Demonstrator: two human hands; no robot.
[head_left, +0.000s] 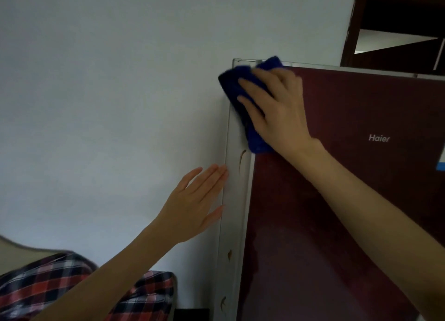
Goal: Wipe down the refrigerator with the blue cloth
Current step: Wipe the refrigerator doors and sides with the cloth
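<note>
So the person's right hand [277, 111] is flat on the thick dark-blue terry cloth [231, 82], fingers spread and fairly straight. It's pressing the cloth, not gripping it. The cloth sits right on the top left corner of the tall glossy maroon refrigerator [337, 200] and wraps over the door's left edge onto the pale silver side panel [237, 190]. The left hand [195, 200] is lower down, fingers straight and together, tips touching the back edge of that side panel by the white wall [108, 92], holding nothing.

My two cents on this step: palm flat so the cloth doesn't bunch, and pull straight down along the left edge instead of scrubbing circles. There are brown rusty-looking streaks [241, 159] on the side panel just below the cloth, and more toward the bottom, so those probably want a firmer pass. The door lower down looks smeary too, so I'd overlap the strokes. Bracing with the left hand seems smart to me.
</note>
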